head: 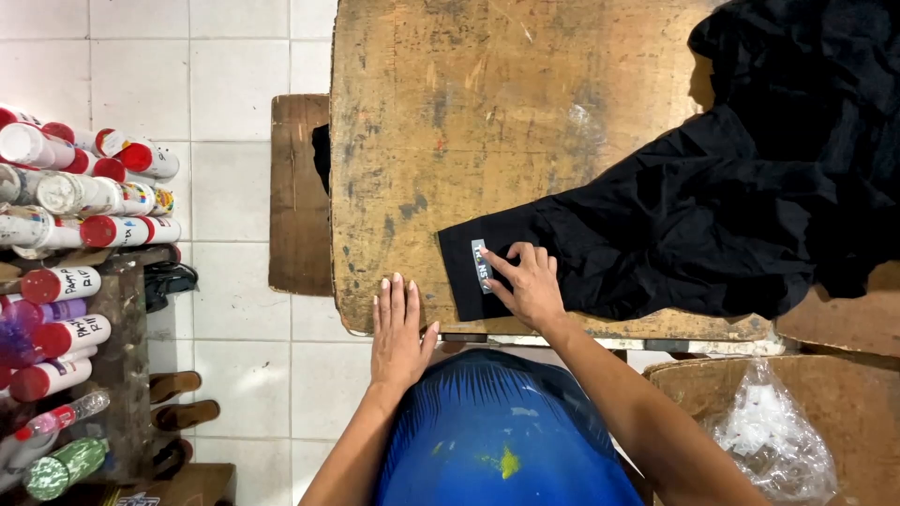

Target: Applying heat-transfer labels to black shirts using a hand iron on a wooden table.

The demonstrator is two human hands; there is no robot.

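A black garment (731,206) lies spread over the right half of a worn wooden table (469,122), one narrow end reaching toward me. My right hand (530,286) rests on that end, fingers spread, its fingertips touching a small grey label (481,265) on the cloth. Flat on the bare wood near the table's front edge lies my left hand (398,333), fingers together, holding nothing, just left of the garment's end.
A shelf at the left holds several white bottles with red caps (75,197). A small wooden stool (298,192) stands beside the table on white floor tiles. Sandals (178,398) lie on the floor. A cardboard box with a clear plastic bag (773,436) sits at lower right.
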